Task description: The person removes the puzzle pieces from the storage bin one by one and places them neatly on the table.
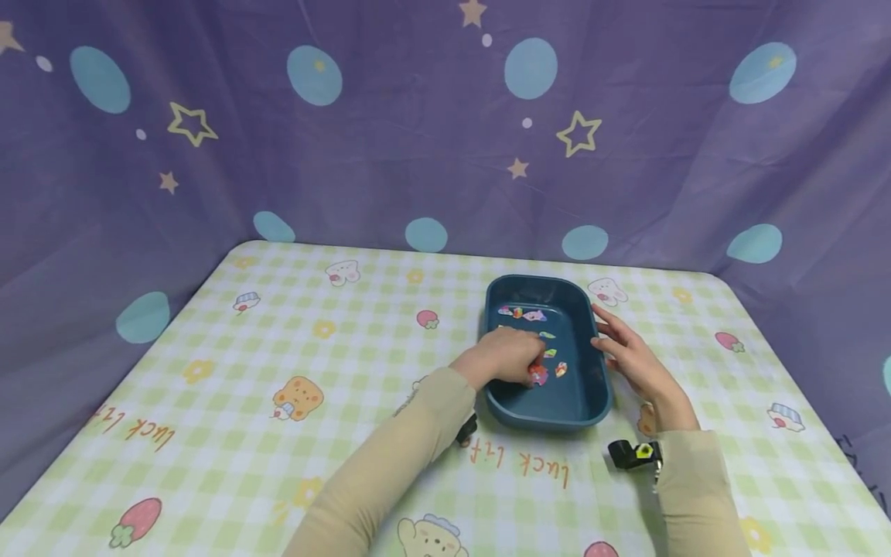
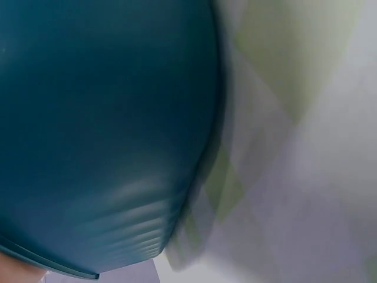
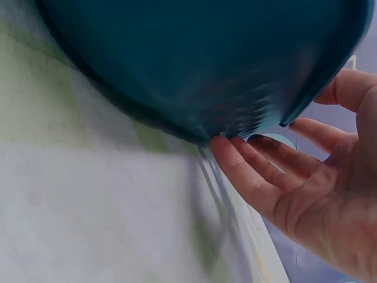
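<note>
Resting our spread right hand against the tub, we can't tell if our left hand grips likely flimsy, edge-pinchable cutouts.

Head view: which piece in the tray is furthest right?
The orange-and-white piece, just right of the red piece; every other visible piece lies further left.

The tray is teal, the tablecloth green-checked, the backdrop starry purple.
</note>
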Demonstrator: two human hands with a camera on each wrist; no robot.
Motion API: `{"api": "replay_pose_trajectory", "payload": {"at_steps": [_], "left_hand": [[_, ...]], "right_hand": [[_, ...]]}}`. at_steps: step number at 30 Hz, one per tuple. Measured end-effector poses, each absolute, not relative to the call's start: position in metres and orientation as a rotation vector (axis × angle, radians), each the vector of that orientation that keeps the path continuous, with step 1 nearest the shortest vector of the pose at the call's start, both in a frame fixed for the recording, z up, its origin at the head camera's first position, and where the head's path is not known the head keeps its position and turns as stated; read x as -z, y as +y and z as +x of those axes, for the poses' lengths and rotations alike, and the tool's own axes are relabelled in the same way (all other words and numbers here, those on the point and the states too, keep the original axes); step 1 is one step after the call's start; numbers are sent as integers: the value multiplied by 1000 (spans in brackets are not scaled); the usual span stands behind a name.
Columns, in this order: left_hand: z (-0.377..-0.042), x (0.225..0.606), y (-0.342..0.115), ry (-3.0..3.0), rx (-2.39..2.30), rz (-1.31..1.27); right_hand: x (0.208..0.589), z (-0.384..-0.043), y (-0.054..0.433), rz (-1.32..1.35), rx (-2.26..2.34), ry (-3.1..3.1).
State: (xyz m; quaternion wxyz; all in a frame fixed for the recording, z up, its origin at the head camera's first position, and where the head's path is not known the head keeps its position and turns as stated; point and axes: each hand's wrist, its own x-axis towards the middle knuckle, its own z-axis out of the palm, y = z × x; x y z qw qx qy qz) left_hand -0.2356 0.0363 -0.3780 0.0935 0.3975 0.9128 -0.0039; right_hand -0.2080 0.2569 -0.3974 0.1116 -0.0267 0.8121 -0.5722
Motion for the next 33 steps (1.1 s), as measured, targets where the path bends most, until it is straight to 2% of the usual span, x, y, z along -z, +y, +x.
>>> {"api": "replay_pose_trajectory", "payload": {"at_steps": [13,33], "left_hand": [[-235,381,38,2775,-51,1197],[-240,366,26,2823,-537,1185]], "right_hand": [[401,-204,255,-76,1749,2318],[400,-208,254,-49,1713,2370]]}}
